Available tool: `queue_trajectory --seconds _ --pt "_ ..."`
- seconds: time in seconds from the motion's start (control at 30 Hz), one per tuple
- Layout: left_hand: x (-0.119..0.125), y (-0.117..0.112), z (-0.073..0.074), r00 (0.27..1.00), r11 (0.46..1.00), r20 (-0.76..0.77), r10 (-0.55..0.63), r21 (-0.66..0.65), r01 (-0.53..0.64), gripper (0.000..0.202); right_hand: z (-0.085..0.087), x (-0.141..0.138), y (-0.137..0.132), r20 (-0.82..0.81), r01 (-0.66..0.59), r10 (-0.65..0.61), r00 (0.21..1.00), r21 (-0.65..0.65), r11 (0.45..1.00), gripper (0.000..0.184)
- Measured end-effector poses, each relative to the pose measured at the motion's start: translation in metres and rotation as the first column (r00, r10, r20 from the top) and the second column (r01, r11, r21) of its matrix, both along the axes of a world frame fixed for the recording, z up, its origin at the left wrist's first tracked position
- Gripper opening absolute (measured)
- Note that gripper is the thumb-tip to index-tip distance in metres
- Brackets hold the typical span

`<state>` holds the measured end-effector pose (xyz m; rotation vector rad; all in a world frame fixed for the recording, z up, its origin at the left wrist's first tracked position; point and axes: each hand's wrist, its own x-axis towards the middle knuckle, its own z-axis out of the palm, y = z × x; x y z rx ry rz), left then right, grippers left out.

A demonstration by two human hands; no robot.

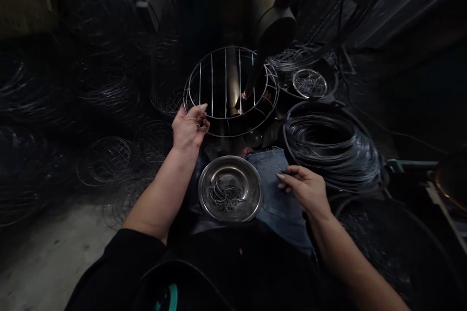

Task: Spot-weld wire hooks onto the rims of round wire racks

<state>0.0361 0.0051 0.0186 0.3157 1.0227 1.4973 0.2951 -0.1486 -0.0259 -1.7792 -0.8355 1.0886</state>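
My left hand (189, 129) is closed on the near left edge of a round wire rack (212, 85), which has parallel cross wires inside two rings. The rack surrounds the lower post (232, 73) of a machine, and an upper electrode (251, 85) comes down close to a copper-coloured tip. On my lap sits a metal bowl (251, 182) with several short bent wires (224, 197) in it. Over my right thigh, my right hand (306, 187) pinches a short piece of wire (280, 170) between thumb and fingertips, apart from the rack.
A large coil of wire (328, 141) lies in a dark tub at right. Behind it stands a small dish (310, 82) of wire pieces. Finished-looking round racks (109, 158) lie on the floor at left. The machine's thick arm (273, 19) hangs overhead.
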Motion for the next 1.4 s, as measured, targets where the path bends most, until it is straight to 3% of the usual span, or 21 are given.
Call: queue_trajectory --seconds 0.1,0.3,0.47,0.57,0.63,0.7,0.77,0.83,0.87,0.93,1.03,1.1,1.13,1.2,1.27,1.33,1.4 --pt "0.000 0.001 -0.003 1.000 1.000 -0.004 0.010 -0.027 -0.010 0.043 -0.001 0.001 0.008 -0.107 -0.031 0.028 0.994 -0.033 0.999 0.041" --pt "-0.001 0.004 -0.007 1.000 0.998 0.007 0.024 -0.050 -0.023 0.038 -0.009 0.005 0.007 -0.166 -0.097 0.093 0.982 -0.016 0.995 0.040" --pt "0.000 0.005 -0.002 0.999 0.999 0.013 0.035 -0.042 -0.035 0.038 -0.008 0.007 0.003 -0.203 -0.054 0.053 0.978 0.000 0.999 0.040" --pt "0.003 0.005 0.000 0.999 0.998 0.007 0.035 -0.044 -0.034 0.039 -0.003 0.018 0.001 -0.076 -0.047 0.043 0.996 -0.056 0.997 0.039" --pt "0.004 0.005 0.000 0.999 0.998 0.001 0.032 -0.047 -0.032 0.038 0.004 0.029 0.001 0.152 -0.128 0.146 0.977 -0.123 0.984 0.029" --pt "0.006 0.004 0.000 0.999 0.998 -0.002 0.033 -0.048 -0.033 0.037 0.014 0.035 0.003 0.444 -0.232 0.317 0.838 -0.237 0.943 0.016" --pt "0.007 0.004 -0.001 1.000 0.999 0.001 0.028 -0.044 -0.028 0.036 0.023 0.036 0.009 0.640 -0.291 0.486 0.595 -0.391 0.873 0.014" --pt "0.007 0.002 -0.001 1.000 0.999 0.005 0.022 -0.039 -0.022 0.036 0.029 0.033 0.015 0.685 -0.314 0.598 0.416 -0.509 0.801 0.017" --pt "0.007 0.001 -0.002 1.000 0.999 0.005 0.019 -0.040 -0.019 0.037 0.031 0.031 0.017 0.675 -0.335 0.629 0.387 -0.532 0.778 0.017" --pt "0.005 -0.001 -0.001 1.000 0.999 0.003 0.016 -0.041 -0.016 0.039 0.032 0.030 0.020 0.629 -0.400 0.634 0.449 -0.493 0.773 0.015" --pt "0.001 -0.003 0.002 1.000 0.999 0.006 0.025 -0.043 -0.025 0.044 0.024 0.031 0.019 0.458 -0.413 0.470 0.755 -0.225 0.882 0.015" --pt "-0.001 -0.004 0.005 0.999 0.998 0.012 0.048 -0.041 -0.047 0.047 0.013 0.026 0.016 0.265 -0.249 0.232 0.936 0.035 0.968 0.025" --pt "-0.002 -0.004 0.007 0.998 0.998 0.013 0.058 -0.041 -0.057 0.048 0.005 0.023 0.014 0.156 -0.130 0.107 0.982 0.142 0.981 0.031" --pt "-0.004 -0.005 0.009 0.998 0.997 0.002 0.060 -0.039 -0.060 0.049 -0.010 0.014 0.011 -0.051 0.081 -0.071 0.996 0.238 0.968 0.040" --pt "-0.005 -0.005 0.011 0.999 0.999 -0.030 0.042 -0.027 -0.043 0.048 -0.020 0.008 0.010 -0.208 0.185 -0.142 0.968 0.202 0.962 0.044" --pt "-0.005 -0.004 0.013 0.997 0.999 -0.065 0.033 -0.010 -0.033 0.048 -0.019 0.004 0.014 -0.292 0.201 -0.147 0.945 0.166 0.965 0.043" --pt "-0.002 -0.002 0.015 0.996 0.999 -0.083 0.032 0.001 -0.032 0.049 -0.005 -0.003 0.028 -0.321 0.145 -0.072 0.945 0.210 0.967 0.038"
